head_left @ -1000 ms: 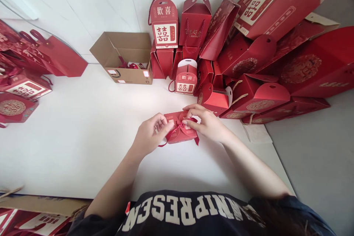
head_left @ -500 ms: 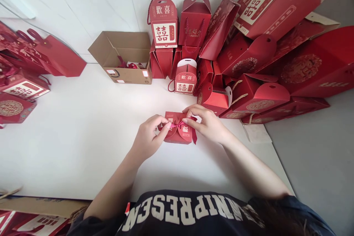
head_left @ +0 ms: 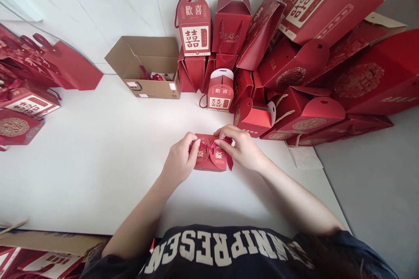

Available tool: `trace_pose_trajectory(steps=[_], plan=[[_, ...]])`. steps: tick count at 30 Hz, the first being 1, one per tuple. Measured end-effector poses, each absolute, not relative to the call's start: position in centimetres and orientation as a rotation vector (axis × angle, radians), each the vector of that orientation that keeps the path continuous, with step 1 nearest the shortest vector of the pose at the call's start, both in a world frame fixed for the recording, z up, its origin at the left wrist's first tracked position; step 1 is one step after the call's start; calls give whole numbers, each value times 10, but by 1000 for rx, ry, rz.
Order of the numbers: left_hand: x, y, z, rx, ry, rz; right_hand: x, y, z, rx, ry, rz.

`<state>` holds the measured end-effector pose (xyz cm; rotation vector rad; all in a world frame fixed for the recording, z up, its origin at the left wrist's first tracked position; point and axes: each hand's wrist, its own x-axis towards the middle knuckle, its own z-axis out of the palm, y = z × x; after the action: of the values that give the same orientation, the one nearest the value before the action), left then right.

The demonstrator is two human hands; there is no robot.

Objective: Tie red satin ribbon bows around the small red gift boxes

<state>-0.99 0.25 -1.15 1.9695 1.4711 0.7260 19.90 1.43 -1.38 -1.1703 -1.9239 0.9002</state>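
Note:
A small red gift box (head_left: 209, 165) with pale printed characters and rounded top flaps lies on the white table in front of me. Across its top runs a dark red ribbon (head_left: 212, 145), knotted or looped near the middle. My left hand (head_left: 182, 157) pinches the ribbon at the box's left side between thumb and forefinger. On the other side my right hand (head_left: 240, 147) is closed on the ribbon near the knot, its fingers reaching over the box's far right edge. A loose ribbon end hangs down at the right of the box. My fingertips partly hide the ribbon.
An open brown carton (head_left: 153, 89) with ribbon pieces inside stands at the back. Several red gift boxes (head_left: 301, 113) are piled at the right. More red bags (head_left: 72, 65) stand at the left on the white table (head_left: 98, 161). A grey partition (head_left: 376, 174) rises at the right.
My left hand has shifted slightly right and up, closer to the knot. The left flap of the box shows more of its print. My right hand has barely moved.

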Motion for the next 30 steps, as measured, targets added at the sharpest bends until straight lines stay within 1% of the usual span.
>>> trace_pose_trajectory(steps=[3, 6, 10, 15, 18, 22, 30], plan=[[-14, 3, -7, 1902, 1452, 691, 201, 14, -13, -1167, -1934, 919], [-21, 1, 2, 1853, 1396, 580, 205, 13, -7, -1187, -1966, 912], [-30, -2, 13, 1937, 1368, 431, 210, 9, 4, -1243, -2019, 875], [-32, -4, 15, 2081, 1296, 511, 212, 6, 12, -1364, -2031, 998], [-30, -3, 13, 1921, 1276, 580, 212, 7, 11, -1367, -2069, 1088], [-27, 0, 8, 1653, 1339, 570, 212, 10, 5, -1300, -2065, 1192], [-31, 7, 1, 1569, 1265, 478, 216, 16, 3, -1308, -2099, 1163]])
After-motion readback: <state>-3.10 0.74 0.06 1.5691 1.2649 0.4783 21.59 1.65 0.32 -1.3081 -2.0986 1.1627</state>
